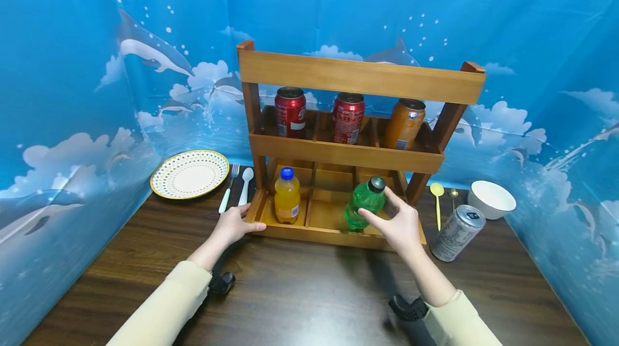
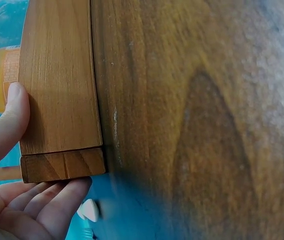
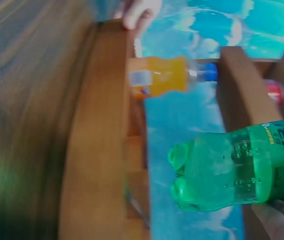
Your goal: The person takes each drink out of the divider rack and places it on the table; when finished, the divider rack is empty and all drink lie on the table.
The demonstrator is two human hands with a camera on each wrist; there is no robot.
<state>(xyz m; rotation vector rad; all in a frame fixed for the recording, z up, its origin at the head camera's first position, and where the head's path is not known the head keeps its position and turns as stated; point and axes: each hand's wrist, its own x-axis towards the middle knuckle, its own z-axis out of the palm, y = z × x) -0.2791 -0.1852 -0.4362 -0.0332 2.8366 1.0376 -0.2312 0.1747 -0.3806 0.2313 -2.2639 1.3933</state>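
A two-tier wooden rack (image 1: 338,153) stands on the table. My left hand (image 1: 234,225) grips its lower front left corner; in the left wrist view the thumb lies over the front board (image 2: 62,75) and the fingers press the side. My right hand (image 1: 402,223) holds a green soda bottle (image 1: 364,203) with a black cap, slightly tilted, over the right part of the lower tier. In the right wrist view the bottle's base (image 3: 181,172) points toward the rack's front board. An orange soda bottle (image 1: 287,198) with a blue cap stands in the lower left compartment.
On the upper tier stand two red cans (image 1: 290,112) and an orange can (image 1: 404,124). Right of the rack are a tilted silver can (image 1: 456,233), a white bowl (image 1: 490,201) and a yellow spoon (image 1: 437,195). To the left lie a plate (image 1: 189,174), a fork (image 1: 227,195) and a white spoon (image 1: 245,182).
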